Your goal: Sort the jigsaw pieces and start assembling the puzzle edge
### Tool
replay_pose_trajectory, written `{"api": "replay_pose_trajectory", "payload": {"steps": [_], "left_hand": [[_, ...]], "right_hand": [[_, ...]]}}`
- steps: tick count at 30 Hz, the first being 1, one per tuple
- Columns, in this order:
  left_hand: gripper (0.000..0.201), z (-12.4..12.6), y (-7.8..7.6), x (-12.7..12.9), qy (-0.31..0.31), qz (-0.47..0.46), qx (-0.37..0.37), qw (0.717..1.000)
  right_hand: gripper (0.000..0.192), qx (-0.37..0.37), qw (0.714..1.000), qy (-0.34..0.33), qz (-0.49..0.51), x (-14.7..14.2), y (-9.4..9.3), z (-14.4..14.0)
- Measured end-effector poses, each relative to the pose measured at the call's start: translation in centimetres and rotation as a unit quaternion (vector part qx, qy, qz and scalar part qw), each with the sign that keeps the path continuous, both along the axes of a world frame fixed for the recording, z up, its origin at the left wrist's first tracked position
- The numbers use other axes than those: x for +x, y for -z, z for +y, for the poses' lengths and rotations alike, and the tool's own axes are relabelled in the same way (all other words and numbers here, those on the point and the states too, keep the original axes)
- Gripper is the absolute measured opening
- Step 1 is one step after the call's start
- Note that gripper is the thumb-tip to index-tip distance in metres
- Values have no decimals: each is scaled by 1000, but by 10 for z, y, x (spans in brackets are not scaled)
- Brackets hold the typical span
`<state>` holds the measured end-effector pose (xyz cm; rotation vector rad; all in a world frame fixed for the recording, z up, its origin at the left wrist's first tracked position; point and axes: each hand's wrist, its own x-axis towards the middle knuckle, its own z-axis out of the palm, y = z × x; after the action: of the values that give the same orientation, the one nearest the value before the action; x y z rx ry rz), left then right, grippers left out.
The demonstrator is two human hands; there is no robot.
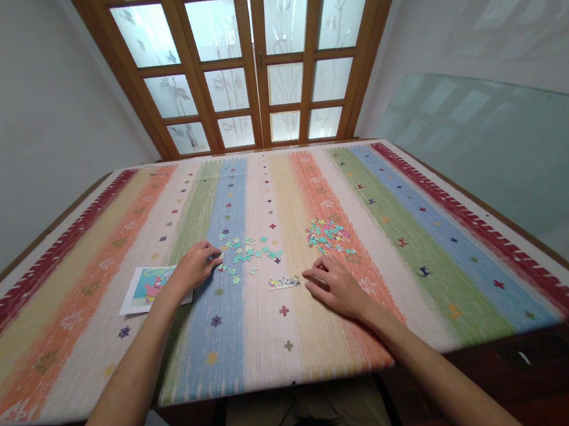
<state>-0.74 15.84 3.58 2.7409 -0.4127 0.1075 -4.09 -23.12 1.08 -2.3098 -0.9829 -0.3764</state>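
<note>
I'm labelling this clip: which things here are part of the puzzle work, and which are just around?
In use:
left hand at the teal loose pieces
right hand by the joined strip
mixed pile
reference picture

Just around:
striped cloth
glass-paned doors

Woven striped cloth (260, 332) over the table, coarse and matt, thin cardboard puzzle pieces (247, 251) on it with a slight printed sheen, glossy paper picture card (140, 290) at the cloth's left, varnished wooden door (251, 52) beyond with frosted, patterned glass panes
</note>
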Motion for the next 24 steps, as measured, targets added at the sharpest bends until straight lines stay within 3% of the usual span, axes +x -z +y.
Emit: {"api": "replay_pose_trajectory", "payload": {"steps": [6,17,24], "left_hand": [[21,-4,-7,-1,-7,14,-32,999],[23,-11,-16,-9,-87,18,-150,985],[24,-45,-29,-34,-24,25,-199,979]], "right_hand": [[15,0,1000,-1,-2,0,0,0],[14,-5,1000,-1,-8,0,-1,0],[15,-2,1000,-2,-6,0,-1,0]]}}
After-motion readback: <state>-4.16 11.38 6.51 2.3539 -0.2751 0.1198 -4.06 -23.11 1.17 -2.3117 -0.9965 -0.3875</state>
